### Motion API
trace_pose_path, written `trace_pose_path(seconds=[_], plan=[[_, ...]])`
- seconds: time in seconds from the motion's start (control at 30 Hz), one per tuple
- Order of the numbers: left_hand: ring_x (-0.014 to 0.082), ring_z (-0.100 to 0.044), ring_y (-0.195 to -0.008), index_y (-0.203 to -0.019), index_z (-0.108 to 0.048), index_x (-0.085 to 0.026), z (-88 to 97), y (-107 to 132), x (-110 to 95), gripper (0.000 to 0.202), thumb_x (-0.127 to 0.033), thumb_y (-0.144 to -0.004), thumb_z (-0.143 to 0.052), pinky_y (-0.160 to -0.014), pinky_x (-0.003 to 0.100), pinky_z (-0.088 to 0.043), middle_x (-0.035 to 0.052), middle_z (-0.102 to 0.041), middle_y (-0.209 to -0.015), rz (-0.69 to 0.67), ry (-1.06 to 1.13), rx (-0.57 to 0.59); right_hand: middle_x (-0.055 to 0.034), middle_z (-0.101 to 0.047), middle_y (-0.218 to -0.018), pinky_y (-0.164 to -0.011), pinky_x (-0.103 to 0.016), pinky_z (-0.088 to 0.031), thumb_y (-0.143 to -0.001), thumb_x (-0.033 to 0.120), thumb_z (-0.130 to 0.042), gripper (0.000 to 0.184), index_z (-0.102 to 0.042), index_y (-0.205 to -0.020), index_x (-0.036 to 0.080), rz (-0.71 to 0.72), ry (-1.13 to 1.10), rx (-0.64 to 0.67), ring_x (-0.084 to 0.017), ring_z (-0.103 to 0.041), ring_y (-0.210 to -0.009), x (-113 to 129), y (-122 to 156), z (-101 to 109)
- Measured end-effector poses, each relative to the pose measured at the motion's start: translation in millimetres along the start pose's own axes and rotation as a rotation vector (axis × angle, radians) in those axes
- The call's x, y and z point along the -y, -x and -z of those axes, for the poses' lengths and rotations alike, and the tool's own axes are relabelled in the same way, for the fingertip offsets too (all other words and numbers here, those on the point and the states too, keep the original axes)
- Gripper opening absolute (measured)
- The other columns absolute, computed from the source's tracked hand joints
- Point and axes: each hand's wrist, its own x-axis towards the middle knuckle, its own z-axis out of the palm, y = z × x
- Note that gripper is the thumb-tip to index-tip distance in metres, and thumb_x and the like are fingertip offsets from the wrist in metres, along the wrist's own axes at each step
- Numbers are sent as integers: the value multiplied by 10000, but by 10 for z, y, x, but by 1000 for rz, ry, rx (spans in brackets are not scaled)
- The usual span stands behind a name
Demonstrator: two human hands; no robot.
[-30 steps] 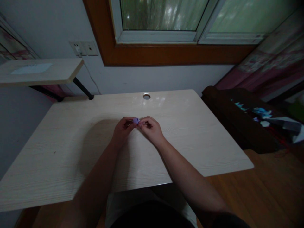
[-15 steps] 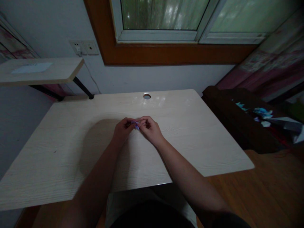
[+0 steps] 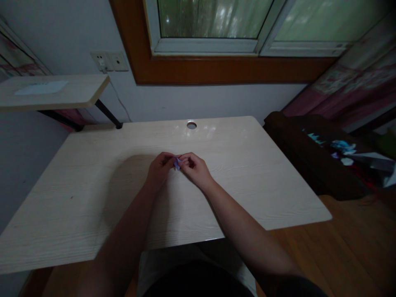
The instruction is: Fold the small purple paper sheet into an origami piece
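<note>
Between my two hands is a small purple folded piece (image 3: pixel 177 163), which looks like paper; the fingers cover much of it. My left hand (image 3: pixel 159 168) pinches its left side. From the other side, my right hand (image 3: pixel 195 167) grips it with thumb and fingertips. Both hands are close together over the middle of the pale wood-grain desk (image 3: pixel 241 181). The exact shape of the purple piece is too small to make out.
A raised shelf (image 3: pixel 83 93) on black legs stands at the back left, with a white sheet (image 3: pixel 41 88) on it. A round cable hole (image 3: pixel 191 125) lies near the desk's back edge. Right of the desk, a dark brown piece of furniture (image 3: pixel 297 152) carries blue and white items.
The purple piece has turned slightly between my fingers and its lower tip has shifted a little left. Both hands have barely moved and keep their hold.
</note>
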Motion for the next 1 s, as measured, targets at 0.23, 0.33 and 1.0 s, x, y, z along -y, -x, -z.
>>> trace_pose_path(seconds=[0.23,0.33,1.0], plan=[[156,-672,-768,-910,-612,-187,-9,-6,24,203,-354,-811,-673,-769,320,-564,10,-684,-794,-5,63,43,-44,-704,-890,-693,-280,-536,-832,281,-630,135,-638,-948,213,11,15,1,-150,-645,-753,-23,7,4],[156,-676,-778,-916,-612,-186,-10,-4,15,211,-359,-814,-673,-781,331,-566,25,-702,-844,-9,60,56,-41,-694,-865,-673,-270,-530,-822,265,-625,135,-641,-943,208,11,35,-5,-144,-632,-735,-17,9,6],[168,-657,-847,-901,-673,-182,-8,25,-108,165,-327,-825,-653,-792,315,-552,50,-697,-942,-68,8,67,-15,-639,-779,-620,-247,-494,-807,272,-628,154,-653,-944,204,0,13,7,-132,-590,-674,-15,3,26]])
